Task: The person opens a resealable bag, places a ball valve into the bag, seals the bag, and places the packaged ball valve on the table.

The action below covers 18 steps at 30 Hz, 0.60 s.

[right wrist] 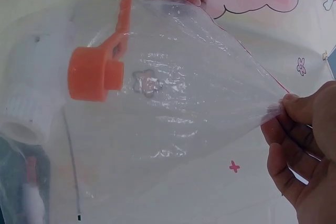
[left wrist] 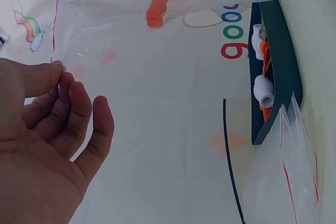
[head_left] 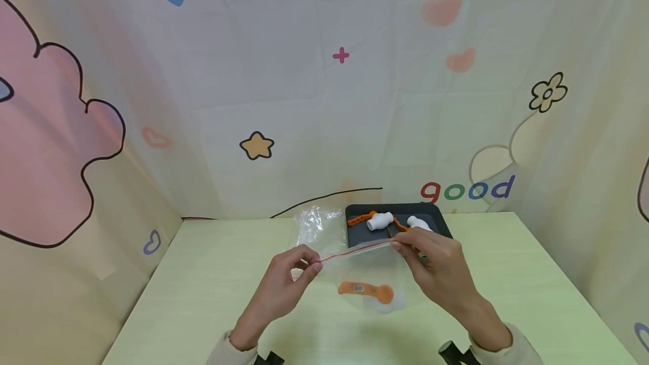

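Observation:
A clear zip bag (head_left: 362, 263) with a red line along its top edge hangs between my two hands. My left hand (head_left: 281, 286) pinches one upper corner between thumb and index finger. At the opposite corner, the thumb and fingers of my right hand (head_left: 441, 266) pinch the plastic. Inside the bag lies an orange plastic part (right wrist: 89, 74) with a round cup-like end and a flat arm. Beside it in the bag is a white ribbed cylindrical piece (right wrist: 37, 85). From the left wrist view, the top edge looks stretched taut; whether the seal is closed, I cannot tell.
Behind the bag stands a dark tray (head_left: 392, 208) holding white pieces (head_left: 380, 221) and orange parts (head_left: 361, 218). More clear bags with red lines (left wrist: 278, 182) lie left of the tray. A printed curtain (head_left: 304, 89) closes off the pale green table (head_left: 213, 275) at the back.

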Tool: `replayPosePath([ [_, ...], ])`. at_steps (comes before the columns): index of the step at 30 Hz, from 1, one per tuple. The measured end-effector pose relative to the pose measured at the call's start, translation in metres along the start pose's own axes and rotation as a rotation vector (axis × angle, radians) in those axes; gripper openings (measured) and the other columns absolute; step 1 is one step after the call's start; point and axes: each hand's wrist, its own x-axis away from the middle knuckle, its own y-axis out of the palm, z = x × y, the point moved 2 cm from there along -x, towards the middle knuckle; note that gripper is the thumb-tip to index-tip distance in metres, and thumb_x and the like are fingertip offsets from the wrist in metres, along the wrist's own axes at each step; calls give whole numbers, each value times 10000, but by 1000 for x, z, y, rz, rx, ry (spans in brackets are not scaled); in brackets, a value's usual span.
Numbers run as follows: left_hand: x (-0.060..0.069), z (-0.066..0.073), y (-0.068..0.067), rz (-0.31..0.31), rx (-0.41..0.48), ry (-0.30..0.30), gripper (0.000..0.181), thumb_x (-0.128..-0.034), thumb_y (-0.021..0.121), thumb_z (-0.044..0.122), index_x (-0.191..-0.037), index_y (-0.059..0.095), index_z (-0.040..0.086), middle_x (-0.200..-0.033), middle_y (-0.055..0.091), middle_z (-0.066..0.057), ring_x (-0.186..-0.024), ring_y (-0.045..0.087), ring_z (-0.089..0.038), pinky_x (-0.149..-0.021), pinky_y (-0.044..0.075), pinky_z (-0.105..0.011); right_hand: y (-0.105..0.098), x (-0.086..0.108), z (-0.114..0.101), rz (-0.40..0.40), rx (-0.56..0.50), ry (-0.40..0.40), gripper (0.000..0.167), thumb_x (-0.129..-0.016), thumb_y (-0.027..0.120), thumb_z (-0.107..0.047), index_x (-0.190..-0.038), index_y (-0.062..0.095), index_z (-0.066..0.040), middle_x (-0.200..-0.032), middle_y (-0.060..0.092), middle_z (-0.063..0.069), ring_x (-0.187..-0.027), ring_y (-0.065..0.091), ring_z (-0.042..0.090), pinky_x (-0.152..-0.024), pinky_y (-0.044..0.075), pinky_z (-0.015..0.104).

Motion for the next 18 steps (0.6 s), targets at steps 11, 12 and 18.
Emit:
replayPosePath([
  [11,-2,8,5,-8,49,78,99,-927,674,151,-934,645,246,-874,658,89,-824,617,-66,-836,546,-300,-2,0,0,4,-3,5,49,-898,707,-123,-888,710,-76,-774,684,-8,-611,476,25,-542,368,93],
  [12,-3,9,6,-9,47,85,106,-927,675,154,-935,648,256,-880,660,95,-830,614,-63,-838,545,-297,-1,1,0,6,-6,0,105,-921,686,-172,-885,710,-76,-775,685,-7,-612,479,23,-542,372,96],
  [18,-5,15,12,-12,41,108,89,-929,675,160,-928,667,248,-890,660,98,-860,608,-61,-829,538,-294,0,2,0,19,-25,-32,109,-929,676,-166,-877,713,-78,-776,688,-5,-615,497,25,-543,387,114],
])
